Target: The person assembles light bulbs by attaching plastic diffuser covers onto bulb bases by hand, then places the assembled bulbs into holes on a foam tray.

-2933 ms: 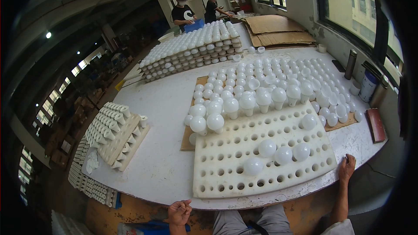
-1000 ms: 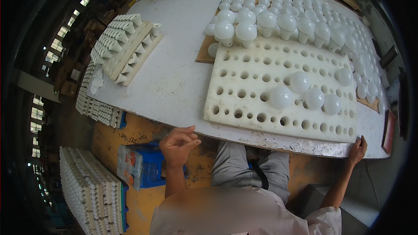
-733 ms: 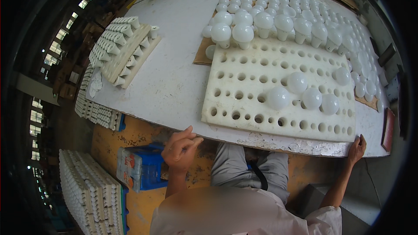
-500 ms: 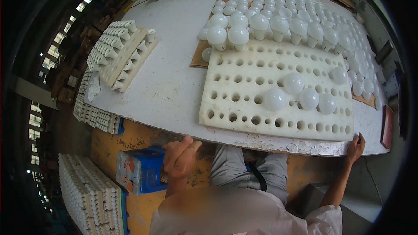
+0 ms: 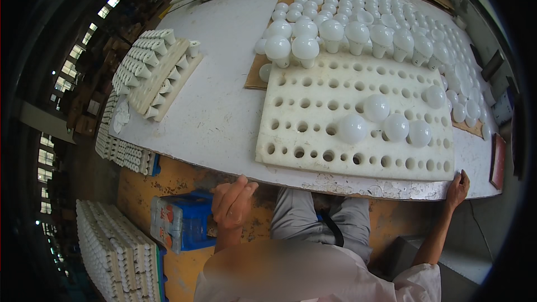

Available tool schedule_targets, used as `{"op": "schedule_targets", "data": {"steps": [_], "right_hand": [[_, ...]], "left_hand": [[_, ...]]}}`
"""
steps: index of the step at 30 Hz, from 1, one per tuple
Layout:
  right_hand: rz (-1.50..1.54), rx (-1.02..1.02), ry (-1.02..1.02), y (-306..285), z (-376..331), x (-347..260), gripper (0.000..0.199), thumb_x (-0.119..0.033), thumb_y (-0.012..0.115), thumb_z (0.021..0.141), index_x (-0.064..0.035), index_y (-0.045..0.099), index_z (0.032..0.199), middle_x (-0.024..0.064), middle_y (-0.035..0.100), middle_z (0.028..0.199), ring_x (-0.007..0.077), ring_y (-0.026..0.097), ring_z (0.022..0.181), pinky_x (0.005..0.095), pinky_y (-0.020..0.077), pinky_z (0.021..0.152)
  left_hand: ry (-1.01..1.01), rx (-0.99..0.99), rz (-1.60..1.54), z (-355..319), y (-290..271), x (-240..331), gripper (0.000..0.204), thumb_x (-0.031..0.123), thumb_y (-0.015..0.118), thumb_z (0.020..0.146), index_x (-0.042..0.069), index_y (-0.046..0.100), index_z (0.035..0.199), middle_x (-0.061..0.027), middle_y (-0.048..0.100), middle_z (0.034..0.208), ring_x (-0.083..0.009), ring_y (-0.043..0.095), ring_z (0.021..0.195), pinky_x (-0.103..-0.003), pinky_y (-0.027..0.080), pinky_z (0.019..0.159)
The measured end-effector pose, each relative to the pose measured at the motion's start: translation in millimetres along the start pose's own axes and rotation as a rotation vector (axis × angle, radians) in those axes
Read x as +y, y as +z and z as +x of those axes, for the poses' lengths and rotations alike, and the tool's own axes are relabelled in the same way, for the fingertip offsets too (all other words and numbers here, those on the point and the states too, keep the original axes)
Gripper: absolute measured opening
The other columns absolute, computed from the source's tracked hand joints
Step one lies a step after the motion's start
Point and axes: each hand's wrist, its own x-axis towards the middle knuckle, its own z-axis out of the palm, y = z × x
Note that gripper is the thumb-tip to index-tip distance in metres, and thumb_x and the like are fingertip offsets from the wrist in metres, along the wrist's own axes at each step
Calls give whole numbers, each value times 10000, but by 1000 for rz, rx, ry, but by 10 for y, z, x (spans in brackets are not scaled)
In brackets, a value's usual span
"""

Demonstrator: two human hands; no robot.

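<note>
I am seeing the left hand [image 5: 232, 204] hovering just below the near edge of the white table [image 5: 218, 117], fingers loosely curled together and gripping nothing. The right hand [image 5: 457, 189] is resting against the table's near right corner, fingers hooked over the rim, holding no object. Below and to the left of the left hand, a blue crate [image 5: 182, 221] is sitting on the orange floor. Just beyond both hands and between them, a white perforated foam tray [image 5: 313, 134] is lying flat, with five round white bulbs [image 5: 386, 120] sitting in holes nearer the right hand. Farther out, rows of white bulbs standing on a cardboard sheet [image 5: 369, 28] are crowding the tabletop. Far beyond the left hand, a stacked tray of bulb bases [image 5: 154, 72] is lying tilted.
</note>
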Motion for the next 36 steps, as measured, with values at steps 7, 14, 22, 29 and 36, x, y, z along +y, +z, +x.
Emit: {"op": "schedule_targets", "data": {"steps": [7,14,22,29,36], "right_hand": [[3,-9,24,-6,-12,-55,364,-227,503,891,-24,602,1176,132,603,1188,263,557,1112,331,407,964],[16,-4,6,-14,-13,-11,371,-244,505,893,-24,603,1175,132,604,1187,264,557,1112,334,406,966],[-5,11,-1,6,5,21,324,-216,519,898,-24,623,1138,121,615,1160,259,570,1088,337,426,944],[18,26,-17,24,0,14,325,-218,518,898,-22,623,1136,119,615,1156,258,572,1080,338,427,941],[7,20,-17,-4,-8,4,316,-215,518,901,-29,626,1131,115,616,1149,257,575,1074,336,429,935]], "left_hand": [[1,3,23,-86,9,-64,297,14,806,667,22,616,895,-119,666,1004,-194,603,729,-282,479,561],[15,39,57,-119,10,-61,387,43,851,614,56,567,876,-104,656,1024,-183,596,722,-293,479,580],[46,59,63,-90,35,-52,346,-15,814,661,43,568,897,-112,650,1035,-183,596,725,-280,479,558],[47,57,50,-57,56,-38,255,-48,758,717,26,594,898,-126,648,1032,-179,596,719,-272,480,542],[38,41,37,-102,57,-59,225,-44,729,746,-16,597,926,-141,647,1039,-185,598,708,-269,479,530]]}}
